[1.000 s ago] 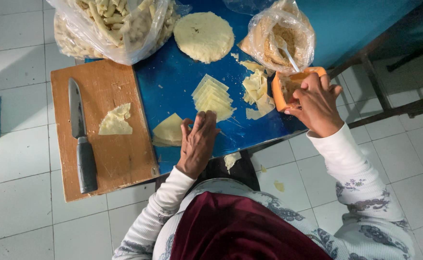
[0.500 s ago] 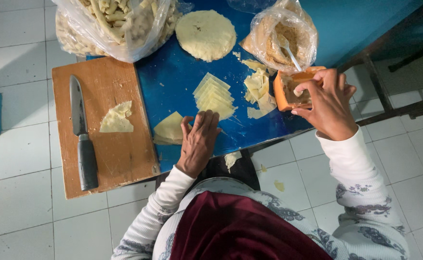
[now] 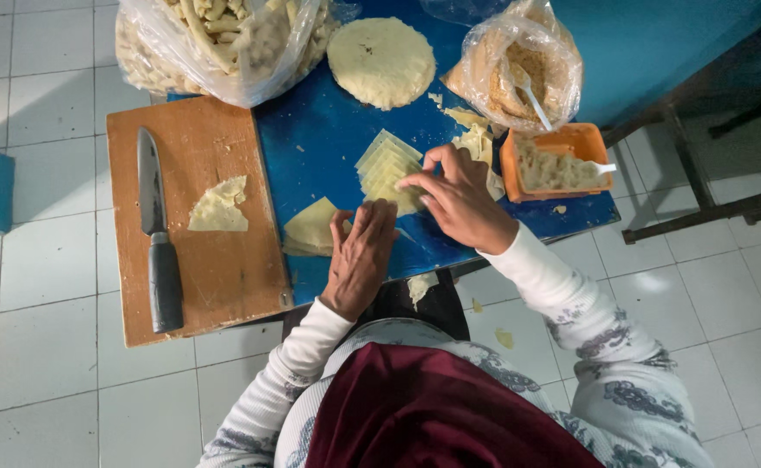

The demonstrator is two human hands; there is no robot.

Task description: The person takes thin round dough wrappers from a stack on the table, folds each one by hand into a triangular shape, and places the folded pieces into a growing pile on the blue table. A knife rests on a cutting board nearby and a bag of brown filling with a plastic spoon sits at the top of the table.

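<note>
Pinching the fanned stack of pastry triangles (image 3: pixel 389 169) at table (image 3: pixel 328 147) centre, the right hand (image 3: pixel 458 204) has its fingertips closed on the stack's edge. Left hand (image 3: pixel 361 256) rests flat at its 7 o'clock, fingers together, touching a single triangle (image 3: pixel 311 227). The orange tub (image 3: pixel 558 165), held earlier, now sits at 3 o'clock.

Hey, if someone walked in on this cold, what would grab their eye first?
Probably the bright blue table with two hands at its near edge: the right hand fingering a fanned stack of pale dough wedges, the left hand resting flat beside it. Next, the black-handled knife on the wooden cutting board at the left, and the orange tub of filling at the right.
</note>
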